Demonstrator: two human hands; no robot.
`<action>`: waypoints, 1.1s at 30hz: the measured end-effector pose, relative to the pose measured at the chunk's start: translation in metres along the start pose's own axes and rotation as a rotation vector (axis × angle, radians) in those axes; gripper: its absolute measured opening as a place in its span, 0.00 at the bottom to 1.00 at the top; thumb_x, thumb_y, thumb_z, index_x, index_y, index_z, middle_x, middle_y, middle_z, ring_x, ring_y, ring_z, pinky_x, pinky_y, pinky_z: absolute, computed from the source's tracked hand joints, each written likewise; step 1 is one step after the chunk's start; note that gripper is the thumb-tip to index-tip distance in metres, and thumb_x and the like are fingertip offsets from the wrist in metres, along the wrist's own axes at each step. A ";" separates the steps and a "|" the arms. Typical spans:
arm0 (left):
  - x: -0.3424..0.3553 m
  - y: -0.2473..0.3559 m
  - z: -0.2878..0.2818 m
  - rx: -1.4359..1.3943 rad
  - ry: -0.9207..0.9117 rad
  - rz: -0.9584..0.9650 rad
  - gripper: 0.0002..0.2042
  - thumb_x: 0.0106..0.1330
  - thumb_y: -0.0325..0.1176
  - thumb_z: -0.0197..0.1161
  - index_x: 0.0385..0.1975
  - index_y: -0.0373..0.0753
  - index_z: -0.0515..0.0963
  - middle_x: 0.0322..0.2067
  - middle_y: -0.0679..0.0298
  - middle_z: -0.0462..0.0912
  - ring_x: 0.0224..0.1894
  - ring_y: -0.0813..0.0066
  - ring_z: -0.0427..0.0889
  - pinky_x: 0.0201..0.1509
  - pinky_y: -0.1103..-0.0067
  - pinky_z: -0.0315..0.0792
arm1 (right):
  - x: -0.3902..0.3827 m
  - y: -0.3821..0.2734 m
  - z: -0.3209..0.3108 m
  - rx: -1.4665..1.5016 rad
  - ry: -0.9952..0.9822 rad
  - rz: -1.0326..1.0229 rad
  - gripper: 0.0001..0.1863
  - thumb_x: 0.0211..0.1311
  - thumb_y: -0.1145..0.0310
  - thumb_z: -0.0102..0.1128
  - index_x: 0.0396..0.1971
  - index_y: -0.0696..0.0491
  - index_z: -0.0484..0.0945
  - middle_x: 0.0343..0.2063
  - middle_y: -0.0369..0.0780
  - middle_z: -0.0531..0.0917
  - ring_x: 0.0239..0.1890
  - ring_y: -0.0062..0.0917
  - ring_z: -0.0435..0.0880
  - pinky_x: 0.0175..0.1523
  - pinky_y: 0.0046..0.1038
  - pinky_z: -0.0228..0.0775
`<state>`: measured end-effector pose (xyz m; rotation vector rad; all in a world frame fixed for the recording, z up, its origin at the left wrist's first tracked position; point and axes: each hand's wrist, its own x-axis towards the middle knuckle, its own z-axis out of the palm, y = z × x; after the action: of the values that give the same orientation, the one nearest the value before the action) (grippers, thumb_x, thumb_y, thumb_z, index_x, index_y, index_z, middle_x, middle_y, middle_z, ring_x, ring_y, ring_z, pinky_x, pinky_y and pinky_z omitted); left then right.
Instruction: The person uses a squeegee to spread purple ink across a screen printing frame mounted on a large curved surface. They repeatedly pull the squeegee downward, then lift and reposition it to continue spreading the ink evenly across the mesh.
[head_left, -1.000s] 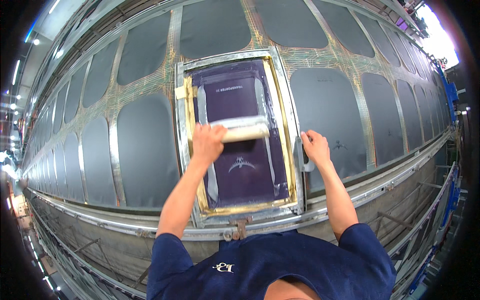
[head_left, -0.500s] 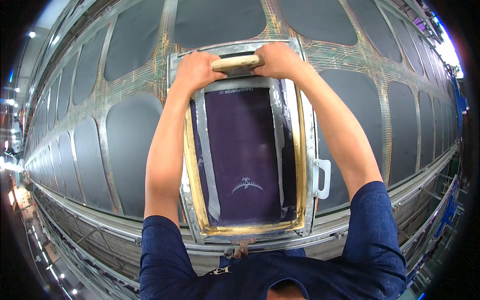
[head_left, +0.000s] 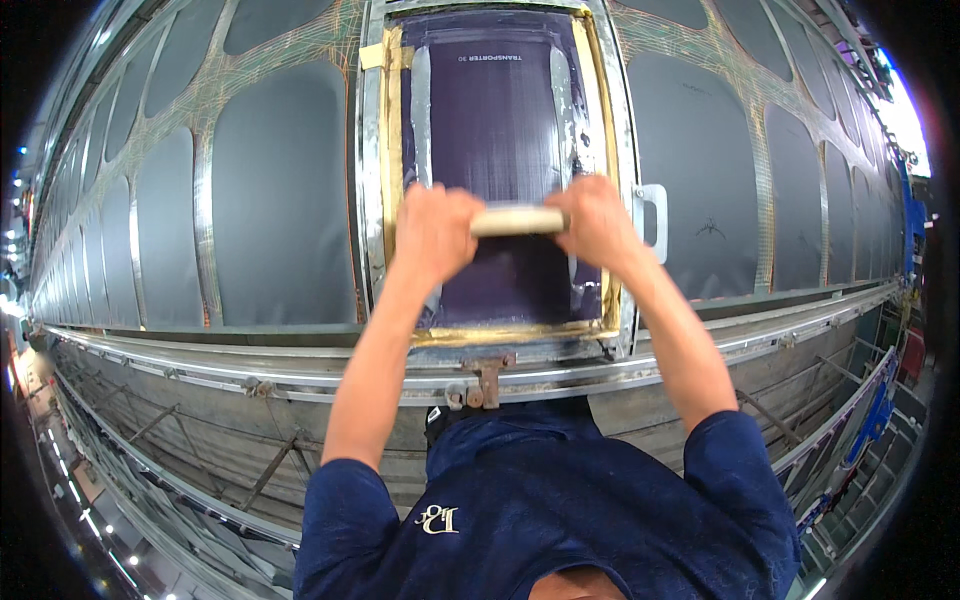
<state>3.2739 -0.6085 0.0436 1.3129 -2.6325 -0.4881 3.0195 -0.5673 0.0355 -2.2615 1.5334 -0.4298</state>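
Observation:
My left hand (head_left: 435,232) and my right hand (head_left: 598,222) are closed round the two ends of a squeegee (head_left: 518,220) with a pale bar-like handle. The squeegee lies crosswise over the nearer half of a printing screen (head_left: 495,120), whose mesh is dark purple. Grey tape strips run down both sides of the mesh, and yellowish tape lines its metal frame (head_left: 622,120). My hands and the handle hide the squeegee's lower edge. They also cover the small emblem seen earlier near the screen's near end.
Dark grey rounded panels (head_left: 282,190) line the long table on both sides of the screen. A panel (head_left: 700,180) at right bears a small dark mark. A pale metal grip (head_left: 655,222) juts from the frame's right side. A metal rail (head_left: 300,385) runs along the table's near edge.
Both hands have drawn the squeegee from the screen's far end toward me, past its middle. The view has shifted, so the screen sits higher in the picture and more of my shirt shows.

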 end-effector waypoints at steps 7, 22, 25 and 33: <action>-0.103 0.049 0.010 0.030 0.139 0.050 0.17 0.39 0.24 0.71 0.33 0.47 0.85 0.36 0.72 0.86 0.35 0.67 0.79 0.42 0.70 0.69 | -0.065 -0.031 -0.024 0.408 -0.080 0.210 0.25 0.52 0.50 0.77 0.41 0.56 0.86 0.41 0.46 0.87 0.48 0.40 0.83 0.58 0.39 0.72; -0.136 0.036 -0.006 -0.021 0.278 0.044 0.17 0.43 0.25 0.66 0.37 0.46 0.82 0.38 0.74 0.85 0.36 0.70 0.78 0.47 0.70 0.67 | -0.032 0.018 -0.061 0.288 0.507 0.867 0.14 0.70 0.60 0.62 0.31 0.56 0.78 0.22 0.39 0.80 0.24 0.22 0.75 0.33 0.34 0.67; -0.158 -0.006 -0.038 0.023 0.204 0.022 0.19 0.43 0.24 0.66 0.38 0.46 0.83 0.40 0.73 0.85 0.38 0.69 0.79 0.48 0.70 0.68 | -0.009 -0.002 -0.009 0.385 0.614 0.765 0.13 0.70 0.62 0.61 0.30 0.56 0.77 0.20 0.37 0.77 0.22 0.20 0.70 0.31 0.32 0.65; -0.267 -0.194 -0.125 0.106 0.204 0.020 0.19 0.42 0.21 0.67 0.37 0.45 0.85 0.38 0.72 0.87 0.35 0.69 0.79 0.44 0.70 0.67 | 0.118 -0.178 0.133 0.489 0.677 0.715 0.13 0.66 0.60 0.63 0.33 0.56 0.78 0.27 0.45 0.85 0.29 0.32 0.82 0.40 0.35 0.73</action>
<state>3.6149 -0.5311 0.0924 1.2894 -2.5295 -0.2019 3.2676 -0.5993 0.0062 -1.1258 2.1046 -1.2477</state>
